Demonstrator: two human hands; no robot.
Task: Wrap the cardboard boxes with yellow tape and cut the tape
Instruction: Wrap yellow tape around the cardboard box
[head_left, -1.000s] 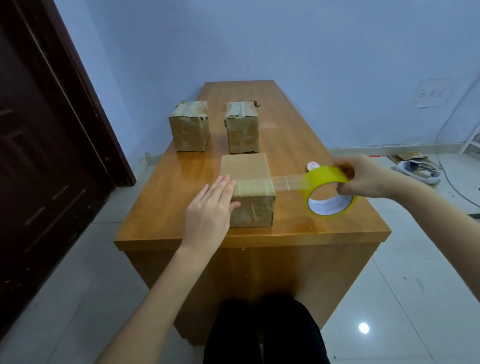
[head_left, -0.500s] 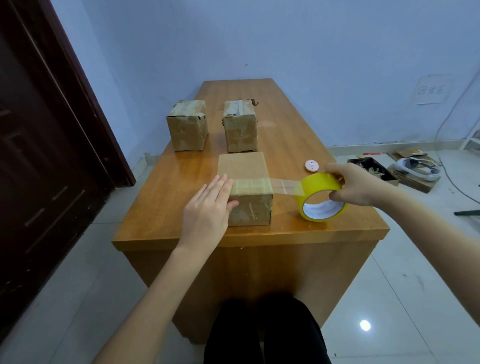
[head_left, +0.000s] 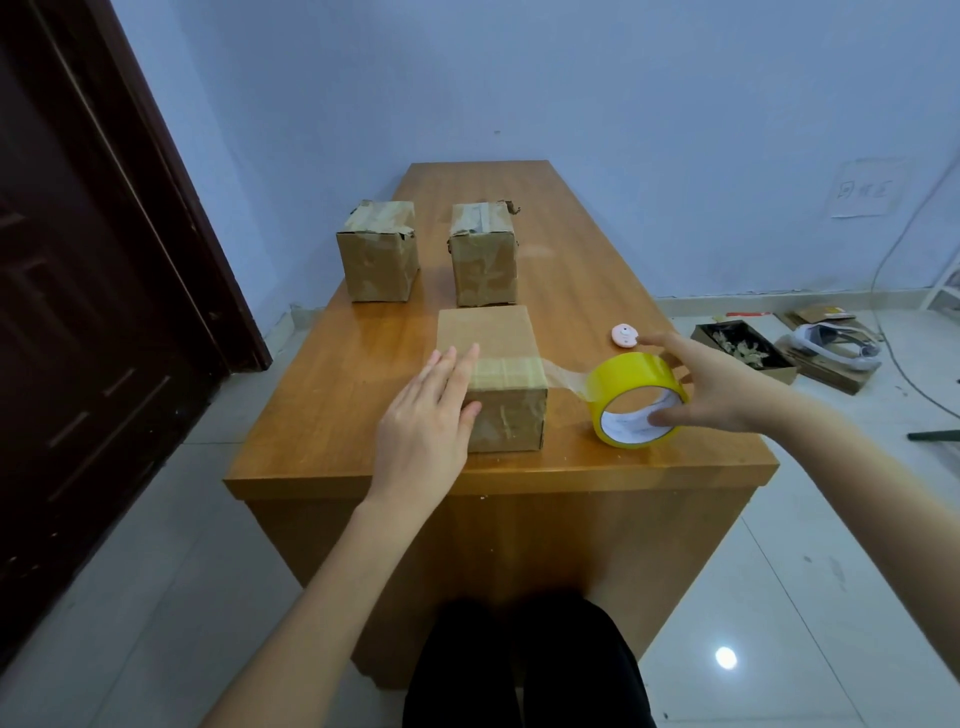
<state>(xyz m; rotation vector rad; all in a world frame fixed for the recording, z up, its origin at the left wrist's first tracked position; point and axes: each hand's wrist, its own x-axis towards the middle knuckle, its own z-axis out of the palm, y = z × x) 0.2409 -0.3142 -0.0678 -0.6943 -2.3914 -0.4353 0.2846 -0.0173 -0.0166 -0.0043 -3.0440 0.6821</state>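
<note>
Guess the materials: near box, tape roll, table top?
Near box: brown cardboard, matte, with a glossy clear-looking tape band across its top. Tape roll: shiny yellow plastic film wound on a white core, probably paper. Table: orange-brown wood or wood-look laminate, glossy; it mirrors the boxes, so which one is unclear.

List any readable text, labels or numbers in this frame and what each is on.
None can be read for certain.
Wall paper: a few handwritten marks, too blurred to read.
Tape roll: faint print inside the white core, too small to read.
Small pink round object: no legible marking.
</note>
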